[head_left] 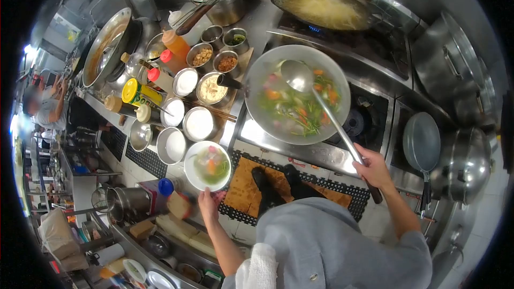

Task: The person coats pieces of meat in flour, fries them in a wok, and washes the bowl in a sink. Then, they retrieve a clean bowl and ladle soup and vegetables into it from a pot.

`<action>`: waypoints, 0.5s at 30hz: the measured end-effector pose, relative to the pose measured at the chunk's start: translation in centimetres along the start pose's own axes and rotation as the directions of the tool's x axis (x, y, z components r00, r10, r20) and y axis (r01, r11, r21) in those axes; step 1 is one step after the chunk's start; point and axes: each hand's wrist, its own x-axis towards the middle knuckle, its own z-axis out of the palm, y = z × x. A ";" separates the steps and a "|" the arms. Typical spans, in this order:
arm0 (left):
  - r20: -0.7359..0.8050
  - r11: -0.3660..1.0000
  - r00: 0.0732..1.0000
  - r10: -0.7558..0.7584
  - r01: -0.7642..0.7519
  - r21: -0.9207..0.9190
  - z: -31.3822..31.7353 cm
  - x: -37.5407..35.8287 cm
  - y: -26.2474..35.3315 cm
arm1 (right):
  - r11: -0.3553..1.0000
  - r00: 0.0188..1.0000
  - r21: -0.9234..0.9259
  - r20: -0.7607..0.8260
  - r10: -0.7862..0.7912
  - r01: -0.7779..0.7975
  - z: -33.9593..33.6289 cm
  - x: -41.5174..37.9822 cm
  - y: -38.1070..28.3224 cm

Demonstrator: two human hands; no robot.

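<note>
My right hand (pixel 373 167) is closed round the long handle of a ladle (pixel 296 76). The ladle's round bowl lies over a large pan of soup (pixel 256 108), where green vegetables, orange carrot-like slices and pinkish pieces float in pale broth. At the lower left my left hand (pixel 209 203) grips the near rim of a white bowl (pixel 189 174), its fingers partly hidden beneath. Similar soup with greens, an orange piece and pink bits fills this bowl. It is held beside the counter's front edge, apart from the pan.
On the left counter stand metal containers of white powder (pixel 198 123), nuts (pixel 203 56) and squeeze bottles (pixel 172 61). A wok (pixel 321 5) of yellowish food sits over a blue flame at the back. Frying pans (pixel 422 142) hang right. Another person (pixel 52 108) stands far left.
</note>
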 end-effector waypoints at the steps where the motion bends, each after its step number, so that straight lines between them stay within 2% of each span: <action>1: -0.005 1.000 1.000 0.005 -0.005 0.009 -0.1 0.0 0.0 | 1.000 0.999 0.006 0.018 0.029 -0.030 0.1 0.2 -0.1; 5: 0.010 1.000 1.000 0.015 -0.016 0.007 -0.1 0.0 0.0 | 0.997 1.000 0.070 0.029 0.012 -0.014 0.6 0.5 -0.3; 11: -0.013 1.000 1.000 -0.013 0.013 -0.008 0.3 -0.3 0.2 | 0.998 0.998 -0.010 -0.006 0.069 -0.069 -2.2 -1.8 -0.3; 14: -0.021 1.000 1.000 -0.016 0.016 -0.017 0.0 0.0 0.0 | 0.946 0.994 -0.321 -0.087 -0.072 0.040 -3.9 -3.4 1.2; 15: -0.012 1.000 1.000 -0.022 0.022 -0.015 0.2 -0.2 0.1 | 0.946 0.993 -0.323 -0.096 -0.067 0.032 -4.1 -3.9 1.1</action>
